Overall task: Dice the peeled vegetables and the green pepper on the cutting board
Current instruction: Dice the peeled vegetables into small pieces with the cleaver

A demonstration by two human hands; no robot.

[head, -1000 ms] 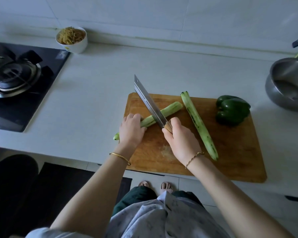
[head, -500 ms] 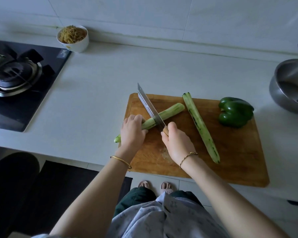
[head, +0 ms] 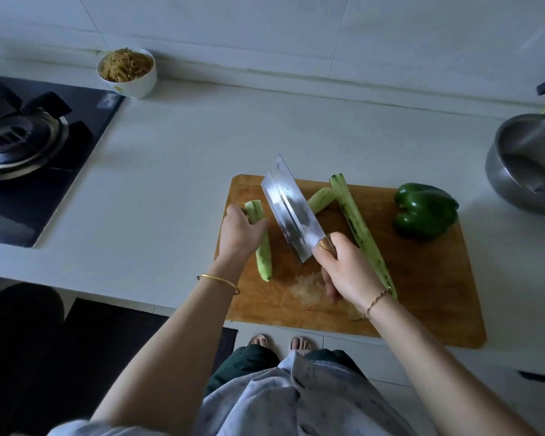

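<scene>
- your left hand is curled round the upper part of a short peeled piece. the piece is pale green with a flat cut top end and lies lengthwise near the left edge of the cutting board.
- your right hand is clamped on the wooden handle of the cleaver. the broad blade is tilted with its flat face turned up, and it sits between the two short pieces.
- a second short piece shows beyond the blade, partly hidden by it.
- the long peeled vegetable is pale with dark green streaks. it runs diagonally from the board's far edge towards your right wrist.
- the green pepper is whole, glossy and dark, on the board's far right part.
- the board lies on the white bench. a steel bowl stands at the right, and a white bowl of shreds stands by the stove.
</scene>
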